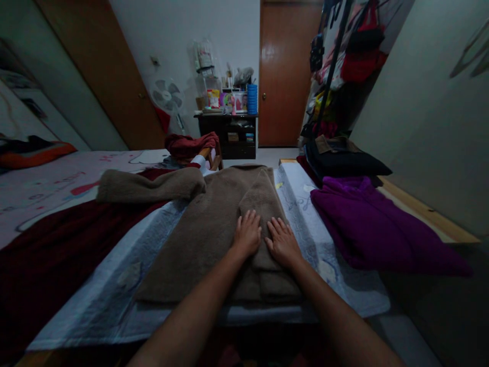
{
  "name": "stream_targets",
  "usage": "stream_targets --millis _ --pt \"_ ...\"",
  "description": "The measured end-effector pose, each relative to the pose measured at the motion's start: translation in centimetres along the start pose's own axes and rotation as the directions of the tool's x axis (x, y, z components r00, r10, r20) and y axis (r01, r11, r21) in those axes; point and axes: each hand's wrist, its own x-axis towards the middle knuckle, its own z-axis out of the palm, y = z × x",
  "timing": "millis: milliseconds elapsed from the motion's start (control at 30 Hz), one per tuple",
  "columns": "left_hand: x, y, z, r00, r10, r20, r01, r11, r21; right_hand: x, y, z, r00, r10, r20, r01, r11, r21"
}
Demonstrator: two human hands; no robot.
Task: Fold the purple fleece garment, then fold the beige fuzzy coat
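A brown fleece garment (198, 239) lies spread on a white and grey patterned sheet (309, 224). Its right side is folded inward, with that sleeve lying down over the body. The other sleeve (153, 185) stretches out to the left, across a dark red cloth (69, 244). My left hand (248, 233) rests flat on the garment near the inner edge of the folded sleeve, fingers slightly spread. Just to its right, my right hand (282, 241) presses flat on the folded part, fingers apart. Neither hand grasps the fabric.
A folded purple garment (382, 229) lies at the right, with dark folded clothes (344, 158) behind it. On the left is a pink printed bedspread (91, 168). Farther back stand a fan (167, 97), a dark cabinet (225, 137) and a wooden door (288, 76).
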Motion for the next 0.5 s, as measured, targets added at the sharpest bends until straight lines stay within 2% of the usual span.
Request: stream_targets --millis 100,167,333,500 --pt "1.0 -0.9 1.5 0.992 -0.034 0.118 0.031 0.999 0.021 0.0 0.0 0.0 1.0 0.0 0.0 0.0 1.0 0.001" --pt "1.3 -1.2 1.9 0.988 -0.045 0.151 0.041 0.999 0.033 0.0 -0.1 0.0 1.0 0.001 0.002 -0.001 1.0 0.004" --pt "1.0 -0.7 1.5 0.987 -0.052 0.155 0.045 0.998 0.048 0.0 -0.2 -0.3 1.0 0.006 0.001 -0.006 1.0 0.008" --pt "-1.3 -0.2 1.0 0.975 0.005 0.222 -0.002 1.0 -0.016 -0.1 -0.3 -0.4 1.0 0.017 0.005 -0.017 1.0 0.002"
